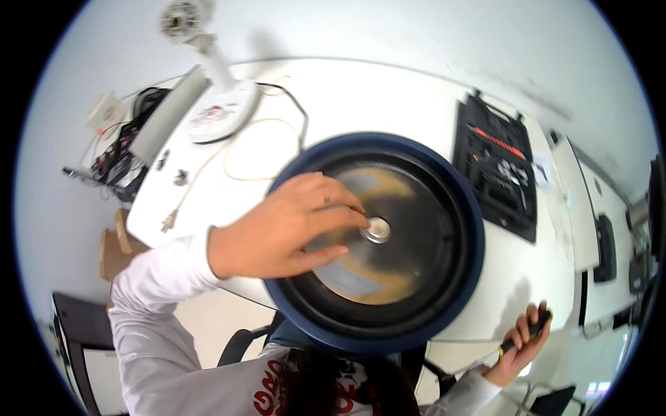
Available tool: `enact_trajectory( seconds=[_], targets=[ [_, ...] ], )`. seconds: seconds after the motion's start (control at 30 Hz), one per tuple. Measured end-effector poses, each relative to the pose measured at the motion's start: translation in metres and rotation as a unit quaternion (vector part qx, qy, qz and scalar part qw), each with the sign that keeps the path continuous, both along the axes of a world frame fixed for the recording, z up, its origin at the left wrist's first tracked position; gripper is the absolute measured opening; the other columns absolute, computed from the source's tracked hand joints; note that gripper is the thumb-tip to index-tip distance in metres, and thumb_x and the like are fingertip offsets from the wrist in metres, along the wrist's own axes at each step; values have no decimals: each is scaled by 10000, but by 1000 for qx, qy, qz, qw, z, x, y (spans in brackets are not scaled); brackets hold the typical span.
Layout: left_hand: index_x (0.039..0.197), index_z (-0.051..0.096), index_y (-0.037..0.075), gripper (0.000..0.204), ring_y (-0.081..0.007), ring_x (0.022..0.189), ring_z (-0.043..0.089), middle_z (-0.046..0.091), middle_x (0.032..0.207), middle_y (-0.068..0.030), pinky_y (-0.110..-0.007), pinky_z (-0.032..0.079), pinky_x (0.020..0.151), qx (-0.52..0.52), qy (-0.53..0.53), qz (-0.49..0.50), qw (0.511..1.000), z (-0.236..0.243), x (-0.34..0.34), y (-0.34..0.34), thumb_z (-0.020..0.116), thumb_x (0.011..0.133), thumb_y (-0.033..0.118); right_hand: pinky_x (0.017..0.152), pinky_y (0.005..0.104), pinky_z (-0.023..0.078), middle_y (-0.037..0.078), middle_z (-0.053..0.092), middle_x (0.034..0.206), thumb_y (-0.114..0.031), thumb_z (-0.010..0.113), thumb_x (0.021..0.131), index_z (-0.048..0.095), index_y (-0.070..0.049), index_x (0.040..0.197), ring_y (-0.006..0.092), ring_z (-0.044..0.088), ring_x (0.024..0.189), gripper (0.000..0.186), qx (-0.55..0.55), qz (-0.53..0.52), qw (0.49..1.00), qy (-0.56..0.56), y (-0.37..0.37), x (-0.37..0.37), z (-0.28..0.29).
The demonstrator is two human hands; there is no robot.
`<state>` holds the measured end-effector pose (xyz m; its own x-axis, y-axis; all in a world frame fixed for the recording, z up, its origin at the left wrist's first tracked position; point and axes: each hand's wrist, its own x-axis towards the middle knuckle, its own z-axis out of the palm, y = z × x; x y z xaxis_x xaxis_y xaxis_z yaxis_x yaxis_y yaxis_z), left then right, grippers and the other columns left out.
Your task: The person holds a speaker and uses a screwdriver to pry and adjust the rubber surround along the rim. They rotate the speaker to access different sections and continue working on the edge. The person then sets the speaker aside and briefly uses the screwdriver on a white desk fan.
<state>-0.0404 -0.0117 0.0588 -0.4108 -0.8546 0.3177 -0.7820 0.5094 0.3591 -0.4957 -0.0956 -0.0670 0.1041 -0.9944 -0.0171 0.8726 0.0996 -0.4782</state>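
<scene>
In front of me, at the table's front edge, is a large round pan-like thing point(473, 243) with a dark blue rim, a black inner ring and a dull metal middle with brownish patches. A small silver round piece point(378, 230) stands at its centre. My left hand point(291, 225) reaches over it from the left, palm down, fingers apart; the index fingertip is at the silver piece's edge, and contact is hard to tell. Off to the lower right, my right hand point(522, 344) is closed around the black and yellow handle of a screwdriver point(537, 324), its thin shaft pointing down-left.
A black open tool case point(496, 163) with an orange tool lies right of the pan-like thing. At the back left stands a small white fan point(225, 107) with a loose cord. Further left are a jumble of cables point(125, 152) and a cardboard box point(116, 253).
</scene>
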Motion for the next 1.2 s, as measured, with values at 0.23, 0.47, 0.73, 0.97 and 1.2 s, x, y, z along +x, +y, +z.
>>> enact_trajectory(
  seconds=[0.23,0.47,0.73,0.97,1.2],
  targets=[
    [1511,269,64,741,-337,1384,340,319,1491,-198,-458,333,1130,70,119,260,956,-47,42,74,675,916,235,287,163,281,93,452,883,-213,588,991,409,-23,1216,54,354,335,345,-27,70,988,138,23,54,5],
    [1564,41,10,937,-348,1432,265,223,1558,-215,-464,360,1102,218,439,219,844,-72,32,86,664,949,345,369,205,356,52,541,752,-299,756,844,494,-48,1087,97,479,398,437,-55,127,897,420,31,108,44],
    [1557,-167,121,1148,-322,1492,137,49,1615,-178,-473,187,1188,212,476,182,834,-86,3,108,738,871,293,393,189,439,48,594,639,-352,743,871,489,-57,1100,147,619,450,452,-81,174,822,535,29,117,48],
    [1547,-161,108,1140,-310,1479,163,92,1589,-186,-416,200,1191,200,520,167,814,-83,13,66,733,866,298,386,181,427,132,670,726,-341,732,892,477,-44,1160,161,654,492,474,-60,223,813,534,14,136,59],
    [1587,17,132,1054,-278,1474,218,211,1595,-145,-404,201,1199,149,422,246,860,-93,41,28,636,849,560,425,187,449,110,701,774,-370,690,929,489,-62,1054,153,676,547,389,-88,285,779,552,-28,166,69]
  ],
)
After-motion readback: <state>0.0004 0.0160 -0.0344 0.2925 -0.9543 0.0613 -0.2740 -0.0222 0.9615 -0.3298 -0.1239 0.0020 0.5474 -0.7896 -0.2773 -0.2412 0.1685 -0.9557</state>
